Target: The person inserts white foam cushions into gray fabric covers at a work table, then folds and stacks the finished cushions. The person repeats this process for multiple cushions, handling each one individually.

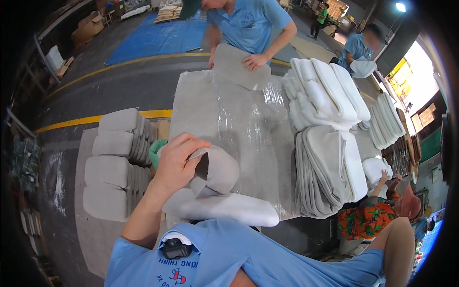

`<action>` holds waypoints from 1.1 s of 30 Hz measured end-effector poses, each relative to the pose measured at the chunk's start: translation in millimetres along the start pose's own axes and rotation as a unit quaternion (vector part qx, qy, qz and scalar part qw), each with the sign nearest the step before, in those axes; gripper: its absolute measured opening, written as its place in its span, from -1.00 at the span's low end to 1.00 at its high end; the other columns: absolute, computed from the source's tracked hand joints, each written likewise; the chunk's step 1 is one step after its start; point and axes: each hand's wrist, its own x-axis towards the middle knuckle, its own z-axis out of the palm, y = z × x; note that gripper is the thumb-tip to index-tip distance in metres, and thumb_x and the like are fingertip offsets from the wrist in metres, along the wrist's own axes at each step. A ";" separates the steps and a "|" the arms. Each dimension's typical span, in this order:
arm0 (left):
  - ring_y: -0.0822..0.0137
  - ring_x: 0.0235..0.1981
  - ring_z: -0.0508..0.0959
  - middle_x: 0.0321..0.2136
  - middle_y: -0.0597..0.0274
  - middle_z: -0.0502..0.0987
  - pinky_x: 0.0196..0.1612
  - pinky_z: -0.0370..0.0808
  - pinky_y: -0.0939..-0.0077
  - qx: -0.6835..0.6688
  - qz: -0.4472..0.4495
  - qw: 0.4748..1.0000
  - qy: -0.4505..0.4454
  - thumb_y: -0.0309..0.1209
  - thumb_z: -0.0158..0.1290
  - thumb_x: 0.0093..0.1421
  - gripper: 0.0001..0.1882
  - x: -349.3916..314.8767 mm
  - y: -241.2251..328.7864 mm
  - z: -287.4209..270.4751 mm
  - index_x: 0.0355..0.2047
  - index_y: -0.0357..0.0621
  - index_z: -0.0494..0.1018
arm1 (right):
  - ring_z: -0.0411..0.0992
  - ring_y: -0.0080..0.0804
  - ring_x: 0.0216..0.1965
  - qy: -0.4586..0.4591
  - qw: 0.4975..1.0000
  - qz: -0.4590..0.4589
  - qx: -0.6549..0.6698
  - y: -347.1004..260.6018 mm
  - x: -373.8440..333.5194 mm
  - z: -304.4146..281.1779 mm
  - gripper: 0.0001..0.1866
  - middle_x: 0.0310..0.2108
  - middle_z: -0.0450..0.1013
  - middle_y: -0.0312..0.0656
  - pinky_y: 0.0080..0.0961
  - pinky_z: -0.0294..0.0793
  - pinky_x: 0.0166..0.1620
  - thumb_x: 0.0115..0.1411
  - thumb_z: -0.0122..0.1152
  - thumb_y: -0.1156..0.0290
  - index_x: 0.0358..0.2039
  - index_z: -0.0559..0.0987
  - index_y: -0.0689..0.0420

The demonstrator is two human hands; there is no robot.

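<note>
My left hand (178, 160) grips the edge of a grey fabric cover (220, 168) between thumb and fingers. The cover is bent into a loop, its dark opening facing my hand. Just below it, a white foam pad (224, 209) lies along the table's near edge, close to my body. My right arm reaches out at the lower right with its elbow bent, and the right hand does not show. Across the table, a co-worker's hands hold another flat grey fabric piece (241, 67).
The table (258, 138) has a grey, partly glossy top. On its right stand a stack of white pads (325, 91) and a pile of grey covers (318, 172). Stacked grey cushions (107, 182) sit low on the left. Other people work at the right.
</note>
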 end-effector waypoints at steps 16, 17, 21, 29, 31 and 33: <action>0.07 -0.20 0.59 -0.27 0.17 0.59 -0.11 0.51 0.27 0.000 -0.005 1.000 -0.012 -0.58 0.21 0.11 -0.71 -8.8 -3.1 -0.7 -0.12 -0.10 0.66 | 0.47 -0.35 -0.32 0.161 0.974 0.087 -0.136 2.2 -42.3 21.7 -0.60 -0.23 0.47 -0.13 -0.39 0.52 -0.30 0.19 0.21 0.47 0.03 0.51 0.35; 0.07 -0.19 0.59 -0.27 0.17 0.59 -0.11 0.51 0.27 0.001 -0.007 1.000 -0.013 -0.58 0.21 0.12 -0.71 -9.4 -2.4 -1.4 -0.12 -0.10 0.66 | 0.47 -0.35 -0.32 0.166 0.972 0.089 -0.138 2.5 -44.2 22.2 -0.60 -0.23 0.47 -0.14 -0.39 0.52 -0.30 0.19 0.22 0.46 0.03 0.50 0.35; 0.15 -0.25 0.61 -0.27 0.12 0.60 -0.16 0.51 0.38 0.013 0.007 1.000 -0.010 -0.66 0.19 0.13 -0.71 -10.5 -0.9 -2.3 -0.13 -0.19 0.66 | 0.47 -0.36 -0.32 0.185 0.966 0.100 -0.152 2.6 -49.1 25.4 -0.59 -0.23 0.46 -0.15 -0.40 0.51 -0.29 0.19 0.24 0.44 0.03 0.50 0.34; 0.09 -0.20 0.57 -0.28 0.18 0.56 -0.13 0.49 0.26 -0.007 -0.024 1.000 -0.019 -0.59 0.20 0.12 -0.70 -13.4 1.5 -5.7 -0.12 -0.10 0.66 | 0.46 -0.37 -0.30 0.213 0.955 0.118 -0.171 4.1 -57.5 30.8 -0.56 -0.22 0.45 -0.17 -0.41 0.50 -0.27 0.19 0.28 0.38 0.04 0.48 0.31; 0.09 -0.21 0.56 -0.29 0.18 0.56 -0.15 0.49 0.27 -0.002 -0.012 1.000 -0.015 -0.59 0.20 0.12 -0.70 -13.4 0.8 -5.1 -0.11 -0.10 0.65 | 0.46 -0.37 -0.30 0.218 0.952 0.123 -0.175 4.8 -59.0 31.8 -0.55 -0.22 0.44 -0.17 -0.41 0.50 -0.26 0.18 0.29 0.37 0.04 0.48 0.31; 0.09 -0.22 0.56 -0.29 0.18 0.55 -0.17 0.49 0.27 0.004 0.003 1.000 -0.008 -0.59 0.20 0.13 -0.70 -13.3 0.8 -5.4 -0.11 -0.10 0.65 | 0.45 -0.38 -0.29 0.224 0.950 0.125 -0.178 4.6 -59.7 32.8 -0.55 -0.22 0.44 -0.18 -0.42 0.50 -0.26 0.18 0.30 0.35 0.04 0.48 0.30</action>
